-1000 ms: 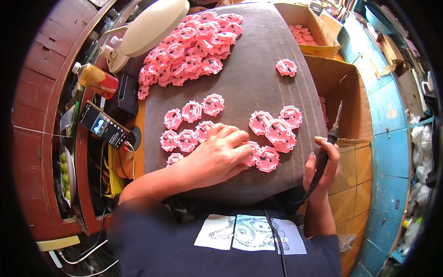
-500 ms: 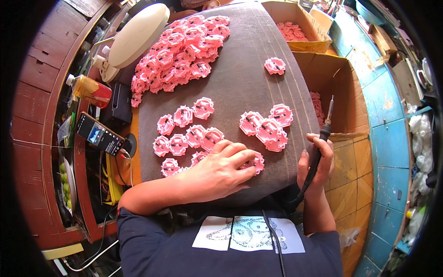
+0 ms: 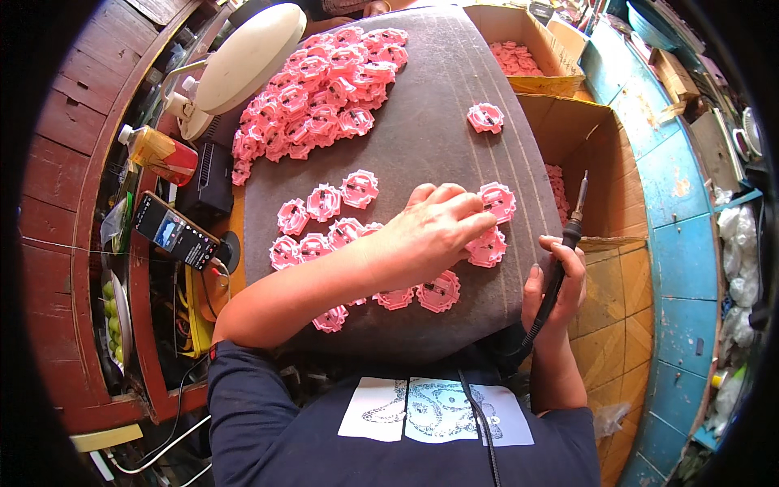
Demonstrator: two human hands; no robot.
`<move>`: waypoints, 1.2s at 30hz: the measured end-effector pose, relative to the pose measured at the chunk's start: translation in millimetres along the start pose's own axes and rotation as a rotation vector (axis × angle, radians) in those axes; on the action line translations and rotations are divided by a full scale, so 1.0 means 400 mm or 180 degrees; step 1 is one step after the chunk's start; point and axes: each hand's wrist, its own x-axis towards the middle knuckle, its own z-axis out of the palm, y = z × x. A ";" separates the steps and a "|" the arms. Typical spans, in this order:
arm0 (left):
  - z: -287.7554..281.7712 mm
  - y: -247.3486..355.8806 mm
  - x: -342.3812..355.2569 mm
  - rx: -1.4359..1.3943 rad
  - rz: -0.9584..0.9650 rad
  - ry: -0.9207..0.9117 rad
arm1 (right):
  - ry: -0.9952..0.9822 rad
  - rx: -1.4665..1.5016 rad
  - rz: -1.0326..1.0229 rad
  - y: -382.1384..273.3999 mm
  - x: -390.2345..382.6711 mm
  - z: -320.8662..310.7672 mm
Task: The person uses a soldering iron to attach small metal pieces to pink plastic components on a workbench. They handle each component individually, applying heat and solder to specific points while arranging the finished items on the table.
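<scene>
My left hand [image 3: 438,223] reaches over the right-hand cluster of pink plastic parts [image 3: 497,201], fingers curled down on it; what they grip is hidden. More pink parts [image 3: 294,215] lie in loose rows to the left and under my forearm, others [image 3: 438,290] near the front. A large pink pile [image 3: 316,97] covers the back left, with one single part [image 3: 485,117] at the back right. My right hand [image 3: 554,284] holds a black-handled soldering iron [image 3: 574,223] upright at the right edge of the dark board [image 3: 414,154], tip pointing away from me.
Cardboard boxes [image 3: 604,162] with pink parts stand right of the board. At left are a white lamp [image 3: 243,57], drink bottle [image 3: 162,154], phone on a stand [image 3: 174,231] and cables. Another person's hand [image 3: 375,8] shows at the far edge. Blue tiling [image 3: 682,268] runs down the right.
My left hand has moved right and away from me, from the front parts onto the right-hand cluster. Some front parts sit differently. My right hand keeps the iron in roughly the same place.
</scene>
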 end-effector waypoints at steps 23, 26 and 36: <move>-0.039 -0.048 -0.038 0.0173 0.0061 0.0168 | 0.0016 0.0075 -0.0045 0.007 -0.002 0.000; -0.055 -0.038 -0.063 0.0123 -0.0105 -0.0133 | 0.0015 0.0075 0.0030 0.008 -0.008 -0.002; -0.015 0.030 -0.029 0.0153 0.0194 0.0133 | 0.0032 0.0094 -0.0055 0.014 -0.006 0.005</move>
